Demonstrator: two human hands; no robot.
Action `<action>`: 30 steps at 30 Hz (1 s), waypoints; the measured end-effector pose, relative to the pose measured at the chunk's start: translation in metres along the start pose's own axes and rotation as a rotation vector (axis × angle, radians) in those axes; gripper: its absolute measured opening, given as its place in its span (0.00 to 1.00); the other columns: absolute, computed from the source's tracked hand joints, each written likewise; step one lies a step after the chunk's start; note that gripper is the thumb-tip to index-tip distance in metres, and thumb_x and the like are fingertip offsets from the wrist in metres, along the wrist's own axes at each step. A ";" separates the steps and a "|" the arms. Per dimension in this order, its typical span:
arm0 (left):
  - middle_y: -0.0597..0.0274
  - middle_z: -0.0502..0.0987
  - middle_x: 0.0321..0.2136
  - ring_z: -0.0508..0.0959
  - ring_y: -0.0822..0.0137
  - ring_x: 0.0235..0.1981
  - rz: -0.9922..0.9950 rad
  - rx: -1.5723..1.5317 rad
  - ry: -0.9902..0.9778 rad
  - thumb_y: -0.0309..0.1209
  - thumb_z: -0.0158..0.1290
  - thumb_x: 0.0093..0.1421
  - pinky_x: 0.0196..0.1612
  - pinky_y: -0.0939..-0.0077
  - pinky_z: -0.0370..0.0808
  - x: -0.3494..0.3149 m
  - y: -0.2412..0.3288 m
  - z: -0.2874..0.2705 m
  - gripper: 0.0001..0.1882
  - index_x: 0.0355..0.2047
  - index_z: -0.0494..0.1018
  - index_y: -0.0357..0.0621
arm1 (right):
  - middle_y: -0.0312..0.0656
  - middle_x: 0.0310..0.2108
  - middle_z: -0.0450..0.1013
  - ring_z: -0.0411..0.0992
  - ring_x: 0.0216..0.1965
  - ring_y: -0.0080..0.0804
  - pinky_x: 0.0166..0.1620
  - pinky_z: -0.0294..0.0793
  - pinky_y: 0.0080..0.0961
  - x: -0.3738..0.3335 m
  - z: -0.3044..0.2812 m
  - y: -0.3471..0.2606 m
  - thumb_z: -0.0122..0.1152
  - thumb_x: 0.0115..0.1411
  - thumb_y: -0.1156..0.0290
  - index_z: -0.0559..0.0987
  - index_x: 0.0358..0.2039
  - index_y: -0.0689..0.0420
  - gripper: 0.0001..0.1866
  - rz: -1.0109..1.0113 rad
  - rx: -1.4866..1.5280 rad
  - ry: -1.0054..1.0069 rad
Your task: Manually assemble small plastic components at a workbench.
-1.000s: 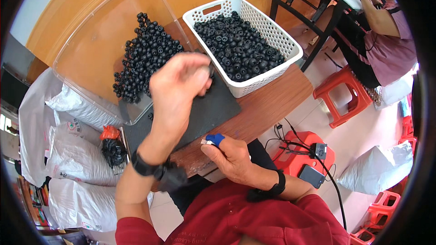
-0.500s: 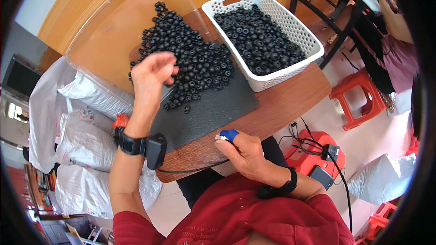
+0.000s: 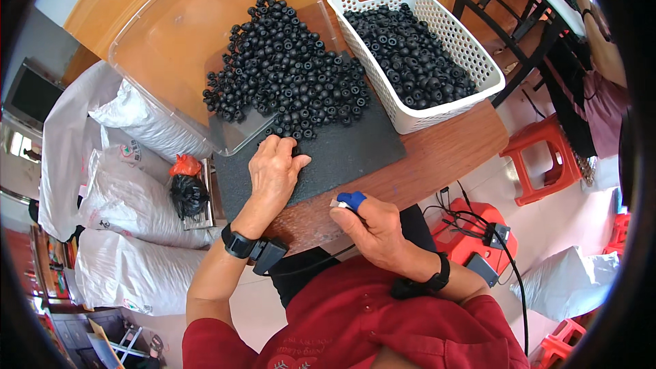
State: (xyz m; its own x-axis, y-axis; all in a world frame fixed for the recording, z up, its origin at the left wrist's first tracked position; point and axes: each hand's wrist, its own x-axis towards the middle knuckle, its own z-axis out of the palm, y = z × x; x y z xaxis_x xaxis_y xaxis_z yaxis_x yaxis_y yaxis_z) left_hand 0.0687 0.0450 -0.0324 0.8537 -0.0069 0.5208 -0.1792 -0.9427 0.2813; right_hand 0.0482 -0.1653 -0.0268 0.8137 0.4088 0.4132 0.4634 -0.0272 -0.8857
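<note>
A heap of small round black parts with holes (image 3: 287, 72) spreads over a dark mat (image 3: 342, 157) and the lip of a tilted clear plastic bin (image 3: 164, 34). At the heap's near edge is my left hand (image 3: 272, 171), knuckles up, fingers curled down onto the mat; whatever is under them is hidden. My right hand (image 3: 376, 229) hovers over the table's front edge, closed in a pinch. Between its thumb and a finger wearing a blue cover (image 3: 351, 199) is a small flat blade-like piece with white on it (image 3: 337, 203).
A white perforated basket (image 3: 447, 108) full of similar black parts stands right of the heap on the wooden table (image 3: 465, 140). White sacks (image 3: 130, 198) lie at the left. Red stools (image 3: 543, 157), cables and another person's arm (image 3: 605, 55) are at the right.
My left hand has come down and nearer from above the heap to its near edge, its fingers now curled on the mat. My right hand keeps its pinch; the view has shifted slightly.
</note>
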 end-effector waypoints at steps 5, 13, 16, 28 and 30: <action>0.56 0.72 0.25 0.74 0.61 0.24 -0.122 -0.079 -0.084 0.23 0.61 0.47 0.29 0.70 0.70 0.000 -0.003 -0.001 0.11 0.32 0.75 0.37 | 0.47 0.21 0.71 0.71 0.19 0.39 0.22 0.68 0.29 0.001 -0.004 -0.002 0.62 0.58 0.72 0.76 0.30 0.65 0.08 0.002 0.031 0.050; 0.58 0.76 0.31 0.73 0.74 0.26 -0.670 -1.169 -0.165 0.31 0.51 0.64 0.30 0.83 0.70 -0.018 0.025 -0.029 0.12 0.41 0.73 0.32 | 0.46 0.18 0.67 0.67 0.17 0.39 0.21 0.64 0.32 0.007 -0.008 0.003 0.60 0.59 0.73 0.73 0.25 0.63 0.09 0.034 0.001 0.108; 0.58 0.76 0.31 0.74 0.73 0.25 -0.724 -1.369 -0.161 0.33 0.53 0.62 0.29 0.82 0.71 -0.022 0.041 -0.036 0.14 0.41 0.73 0.33 | 0.45 0.17 0.65 0.65 0.16 0.39 0.20 0.62 0.33 0.010 0.001 0.005 0.60 0.59 0.73 0.70 0.22 0.62 0.12 -0.016 0.016 0.144; 0.59 0.78 0.33 0.76 0.75 0.31 -0.677 -1.420 -0.079 0.21 0.59 0.55 0.35 0.85 0.73 -0.026 0.069 -0.045 0.16 0.44 0.72 0.33 | 0.47 0.18 0.66 0.67 0.17 0.45 0.19 0.63 0.36 0.013 0.007 0.007 0.59 0.59 0.72 0.69 0.20 0.62 0.13 -0.066 -0.058 0.132; 0.60 0.78 0.34 0.76 0.75 0.31 -0.671 -1.425 -0.067 0.20 0.59 0.54 0.36 0.85 0.74 -0.027 0.070 -0.044 0.16 0.44 0.72 0.33 | 0.47 0.18 0.66 0.67 0.17 0.45 0.19 0.63 0.37 0.013 0.007 0.007 0.59 0.59 0.72 0.69 0.20 0.62 0.13 -0.073 -0.066 0.129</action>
State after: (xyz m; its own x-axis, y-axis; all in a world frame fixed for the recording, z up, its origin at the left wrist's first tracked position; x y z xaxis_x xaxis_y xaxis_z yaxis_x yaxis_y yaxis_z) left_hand 0.0112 -0.0062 0.0090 0.9760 0.2158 -0.0301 -0.0360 0.2961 0.9545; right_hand 0.0595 -0.1533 -0.0293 0.8134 0.2917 0.5033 0.5414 -0.0634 -0.8383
